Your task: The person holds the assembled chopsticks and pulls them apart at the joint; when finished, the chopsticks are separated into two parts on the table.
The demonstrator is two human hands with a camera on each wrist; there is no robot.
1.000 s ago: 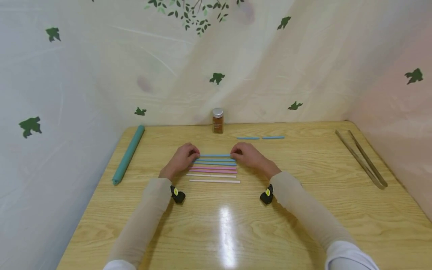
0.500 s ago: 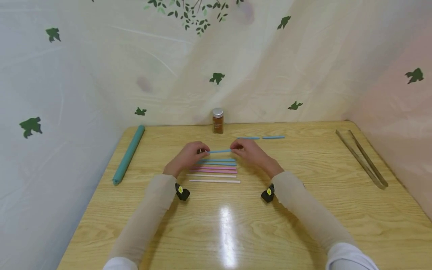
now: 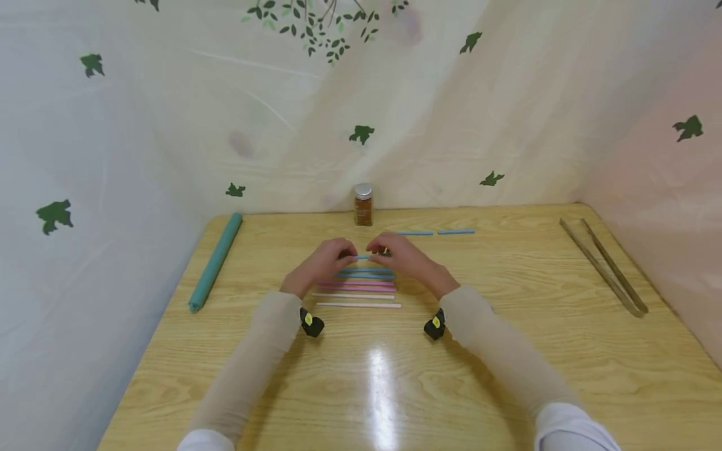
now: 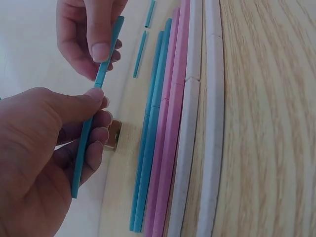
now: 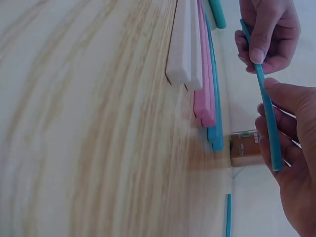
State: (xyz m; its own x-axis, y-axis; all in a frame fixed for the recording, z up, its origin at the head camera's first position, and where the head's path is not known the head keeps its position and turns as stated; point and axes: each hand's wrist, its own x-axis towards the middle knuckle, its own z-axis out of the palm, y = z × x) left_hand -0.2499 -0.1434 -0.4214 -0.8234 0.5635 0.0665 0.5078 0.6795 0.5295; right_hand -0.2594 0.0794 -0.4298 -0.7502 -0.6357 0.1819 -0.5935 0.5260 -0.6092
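Note:
Both hands hold one thin blue stick point(image 3: 363, 257) above the table, behind the laid-out sticks. My left hand point(image 3: 323, 262) pinches it near the middle between thumb and fingers, with one half lying along the curled fingers point(image 4: 102, 118). Close by, my right hand point(image 3: 402, 255) pinches the other half. A fine seam crosses the stick between the two thumbs, and the halves look nearly in line. Nearer the person lie two blue sticks point(image 3: 369, 276), two pink sticks point(image 4: 170, 113) and two white sticks point(image 4: 212, 98), roughly parallel; the left wrist view shows a seam across them.
Two short blue pieces point(image 3: 457, 232) lie end to end, slightly apart, at the back. A spice jar point(image 3: 363, 210) with a silver lid stands against the back wall. At left lies a teal roll point(image 3: 217, 263); at right, brown tongs point(image 3: 598, 266).
The blue stick has been lifted off the table. Both hands have slid inward from its ends to near its middle, almost meeting.

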